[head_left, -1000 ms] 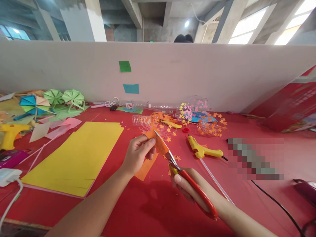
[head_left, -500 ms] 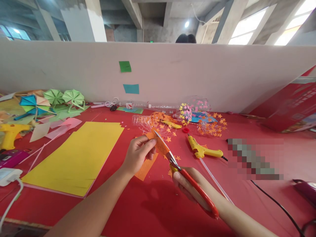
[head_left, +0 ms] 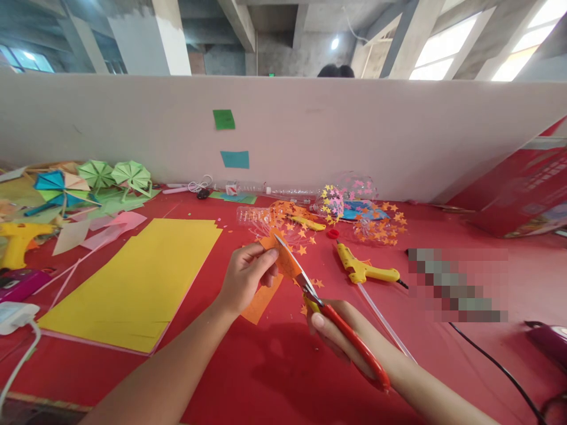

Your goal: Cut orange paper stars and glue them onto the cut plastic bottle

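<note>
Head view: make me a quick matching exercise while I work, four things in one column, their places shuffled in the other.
Things
1. Scissors
2. Raised orange paper
3. Yellow sheets
4. Teal paper piece

Places
A. On the pale partition, below the green piece
B. Pinched in the left hand
C. Held in the right hand
D. Flat on the red table, left of both hands

Right pairs: 1-C, 2-B, 3-D, 4-A
</note>
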Motion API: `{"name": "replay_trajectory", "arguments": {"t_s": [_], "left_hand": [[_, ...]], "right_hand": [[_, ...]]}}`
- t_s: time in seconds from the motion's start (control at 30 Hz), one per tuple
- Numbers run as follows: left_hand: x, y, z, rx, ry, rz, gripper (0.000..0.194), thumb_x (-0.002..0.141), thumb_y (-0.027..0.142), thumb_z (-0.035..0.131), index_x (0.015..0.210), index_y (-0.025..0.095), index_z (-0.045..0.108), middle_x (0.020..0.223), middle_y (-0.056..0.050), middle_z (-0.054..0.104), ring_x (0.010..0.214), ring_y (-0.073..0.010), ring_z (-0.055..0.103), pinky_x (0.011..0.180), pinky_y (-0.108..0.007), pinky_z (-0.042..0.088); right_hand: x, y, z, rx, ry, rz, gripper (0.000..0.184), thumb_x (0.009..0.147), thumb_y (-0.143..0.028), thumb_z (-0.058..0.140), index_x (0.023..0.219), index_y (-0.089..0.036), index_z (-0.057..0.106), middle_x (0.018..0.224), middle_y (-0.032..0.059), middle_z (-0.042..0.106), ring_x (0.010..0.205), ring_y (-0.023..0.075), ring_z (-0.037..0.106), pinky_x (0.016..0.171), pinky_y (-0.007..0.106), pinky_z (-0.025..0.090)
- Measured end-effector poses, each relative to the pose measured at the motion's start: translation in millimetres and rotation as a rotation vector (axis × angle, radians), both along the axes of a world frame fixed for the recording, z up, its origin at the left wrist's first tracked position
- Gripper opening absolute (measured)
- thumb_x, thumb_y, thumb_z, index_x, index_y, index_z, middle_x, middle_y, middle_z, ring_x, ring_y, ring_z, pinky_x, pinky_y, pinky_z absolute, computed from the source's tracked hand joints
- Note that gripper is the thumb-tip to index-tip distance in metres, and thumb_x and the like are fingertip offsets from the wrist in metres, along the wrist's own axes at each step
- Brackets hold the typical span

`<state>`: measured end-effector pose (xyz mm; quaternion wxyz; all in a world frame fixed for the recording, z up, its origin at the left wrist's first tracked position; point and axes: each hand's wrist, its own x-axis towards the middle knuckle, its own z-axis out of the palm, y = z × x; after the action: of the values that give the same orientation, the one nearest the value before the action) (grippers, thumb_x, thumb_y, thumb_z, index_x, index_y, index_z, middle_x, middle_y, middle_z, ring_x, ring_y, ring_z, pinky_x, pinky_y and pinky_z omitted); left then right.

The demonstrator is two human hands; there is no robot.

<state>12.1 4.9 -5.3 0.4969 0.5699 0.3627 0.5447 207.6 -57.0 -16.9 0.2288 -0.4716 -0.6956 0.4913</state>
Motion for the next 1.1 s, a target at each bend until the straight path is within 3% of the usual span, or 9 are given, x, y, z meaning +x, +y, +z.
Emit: {"name": "replay_trajectory", "arguments": {"t_s": [0.43,0.9,1.1], "left_hand": [[0.7,-1.3,1.7,-0.016,0.018,0.002,0.031,0.078,0.034,0.059,0.053,0.017,0.052,0.049,0.003,0.055,0.04,-0.0068,0.049,0.043,-0.021,0.037],[-1.3,0.8,-0.1,-0.02,0.011,-0.001,0.03,0.078,0.035,0.058,0.054,0.018,0.053,0.046,0.003,0.052,0.041,-0.0081,0.047,0.046,-0.023,0.037],[-2.9,5.9,-2.3,0.01,-0.121,0.123,0.024,0.075,0.03,0.064,0.058,0.018,0.052,0.054,0.005,0.049,0.052,-0.008,0.047,0.052,-0.022,0.037]], "right_hand": [[-8.0,-2.0,4.2,-0.082,-0.009,-0.082,0.053,0.085,-0.068,0.042,0.061,-0.021,0.034,0.046,-0.0077,0.035,0.041,0.0071,0.029,0.041,0.023,0.02],[-8.5,-2.9,4.1,-0.06,-0.066,-0.128,0.053,0.085,-0.066,0.043,0.059,-0.022,0.03,0.047,-0.007,0.035,0.041,0.0072,0.029,0.04,0.023,0.019],[-8.7,-2.2,5.1,-0.055,-0.053,-0.149,0.049,0.085,-0.061,0.046,0.059,-0.022,0.031,0.046,-0.0078,0.034,0.039,0.0065,0.029,0.039,0.022,0.019]]}}
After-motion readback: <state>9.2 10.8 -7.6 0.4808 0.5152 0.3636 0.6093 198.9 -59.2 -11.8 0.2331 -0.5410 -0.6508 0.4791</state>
